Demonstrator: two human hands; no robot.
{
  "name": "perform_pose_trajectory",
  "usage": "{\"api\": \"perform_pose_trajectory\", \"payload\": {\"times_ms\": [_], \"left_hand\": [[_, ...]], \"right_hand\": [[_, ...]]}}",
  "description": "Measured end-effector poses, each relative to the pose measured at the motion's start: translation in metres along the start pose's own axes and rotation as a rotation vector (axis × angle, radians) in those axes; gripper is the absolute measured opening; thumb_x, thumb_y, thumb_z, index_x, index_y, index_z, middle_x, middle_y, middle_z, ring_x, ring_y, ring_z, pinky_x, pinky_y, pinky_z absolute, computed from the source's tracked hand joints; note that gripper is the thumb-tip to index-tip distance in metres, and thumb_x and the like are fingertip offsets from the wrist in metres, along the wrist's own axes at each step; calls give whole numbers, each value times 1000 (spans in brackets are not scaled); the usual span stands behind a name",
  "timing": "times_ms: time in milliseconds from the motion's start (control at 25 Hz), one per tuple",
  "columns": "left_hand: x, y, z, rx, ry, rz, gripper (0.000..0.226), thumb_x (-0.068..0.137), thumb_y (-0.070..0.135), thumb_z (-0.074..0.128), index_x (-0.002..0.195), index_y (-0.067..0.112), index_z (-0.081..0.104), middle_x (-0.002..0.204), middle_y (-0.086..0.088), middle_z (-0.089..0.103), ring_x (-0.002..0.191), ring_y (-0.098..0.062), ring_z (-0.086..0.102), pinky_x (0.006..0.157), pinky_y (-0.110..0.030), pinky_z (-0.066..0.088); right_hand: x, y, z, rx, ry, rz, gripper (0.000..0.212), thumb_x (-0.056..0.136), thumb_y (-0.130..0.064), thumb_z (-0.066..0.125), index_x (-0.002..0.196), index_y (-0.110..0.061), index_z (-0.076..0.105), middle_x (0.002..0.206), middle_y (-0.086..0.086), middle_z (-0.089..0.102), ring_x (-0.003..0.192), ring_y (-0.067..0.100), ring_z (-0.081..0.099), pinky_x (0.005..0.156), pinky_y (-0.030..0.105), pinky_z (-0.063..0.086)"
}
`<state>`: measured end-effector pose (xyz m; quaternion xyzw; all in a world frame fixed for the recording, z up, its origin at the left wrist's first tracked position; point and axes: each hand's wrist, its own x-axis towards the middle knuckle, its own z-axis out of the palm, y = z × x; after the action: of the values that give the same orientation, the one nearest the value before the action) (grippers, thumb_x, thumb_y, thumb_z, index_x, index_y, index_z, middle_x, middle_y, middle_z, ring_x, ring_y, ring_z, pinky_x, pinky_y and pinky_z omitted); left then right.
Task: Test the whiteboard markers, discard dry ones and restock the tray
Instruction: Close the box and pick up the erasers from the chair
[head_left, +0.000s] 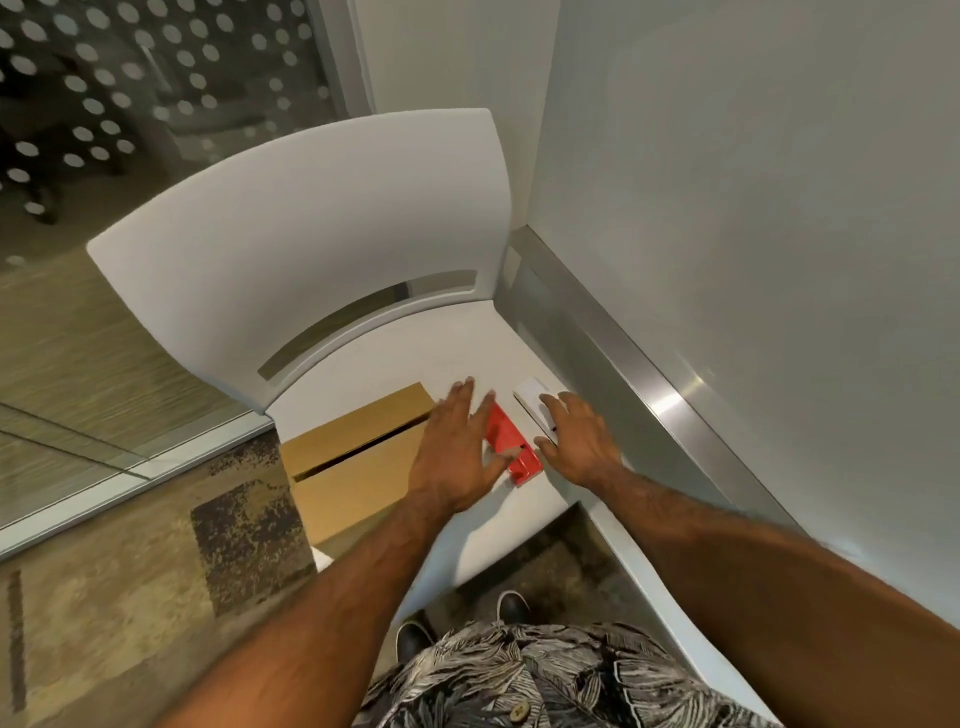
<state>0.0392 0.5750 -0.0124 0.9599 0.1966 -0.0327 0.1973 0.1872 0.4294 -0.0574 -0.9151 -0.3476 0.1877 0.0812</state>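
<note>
A red marker box (511, 439) lies flat on the seat of a white chair (311, 223), between my two hands. My left hand (457, 447) hovers over its left side with fingers spread, the thumb touching the box's near end. My right hand (576, 441) rests with spread fingers on a white box (532, 397) just right of the red one. A brown cardboard box (358, 457) with a long slot in its top sits on the seat's left half. No loose markers are visible.
The whiteboard (753, 208) stands on the right, its metal tray (623, 358) running along its lower edge beside the chair. A glass wall with white dots (130, 78) is at the far left. Patterned carpet (156, 597) and my shoes (415, 636) lie below.
</note>
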Motion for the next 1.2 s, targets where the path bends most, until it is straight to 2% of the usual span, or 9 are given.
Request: {"api": "perform_pose_trajectory", "payload": {"times_ms": [80,160,280,440,520,600,680,920,1200], "left_hand": [[13,24,18,-136,-23,24,80,92,63,48,155,25,17,165,-2,4,152,-23,4,119,-37,13],[27,39,37,-259,-48,-64,78,91,51,58,154,23,22,164,-5,10,150,-26,10,119,-39,20],[47,44,67,-308,-143,-276,80,89,49,60,153,18,24,160,-12,18,147,-33,16,120,-47,24],[60,52,92,-336,-223,-533,77,93,49,57,154,25,17,164,-12,-4,148,-45,-5,117,-61,17],[62,59,97,-326,-126,-589,69,92,46,60,150,27,28,163,-10,6,147,-44,11,114,-58,31],[65,63,102,-289,-51,-611,62,90,42,64,144,26,36,158,-9,22,137,-38,33,106,-50,44],[68,64,103,-266,-53,-625,62,88,39,68,141,25,38,150,-10,32,129,-35,42,99,-44,48],[56,65,85,-222,-29,-541,64,86,32,71,140,23,39,146,-8,39,122,-31,47,94,-40,50],[15,81,53,-136,-67,-427,74,86,41,67,144,18,28,144,-7,41,119,-30,52,95,-43,53]], "right_hand": [[6,9,-1,-52,-49,33,73,94,-47,56,155,-28,19,160,10,21,142,32,31,116,46,30],[12,16,3,-72,-90,42,76,94,-47,57,156,-31,15,162,11,14,142,33,30,114,48,31],[19,23,9,-91,-150,37,80,94,-44,60,156,-32,11,163,12,6,144,35,26,114,49,31],[26,27,21,-79,-161,0,78,94,-39,60,155,-30,14,163,13,10,142,36,30,111,45,35],[29,26,24,-69,-127,-3,74,93,-39,59,154,-29,18,157,13,21,136,33,37,107,42,39],[30,23,25,-61,-77,-7,70,93,-37,60,152,-28,23,149,13,32,131,31,42,104,40,42],[30,20,25,-41,-67,3,67,93,-28,61,150,-27,25,145,13,35,129,31,44,102,40,44],[15,21,11,12,-21,45,66,94,-22,61,149,-28,26,146,10,37,128,29,46,99,39,49],[-52,25,-3,280,89,250,73,88,-37,68,147,-26,27,145,6,38,126,25,48,98,39,51]]}}
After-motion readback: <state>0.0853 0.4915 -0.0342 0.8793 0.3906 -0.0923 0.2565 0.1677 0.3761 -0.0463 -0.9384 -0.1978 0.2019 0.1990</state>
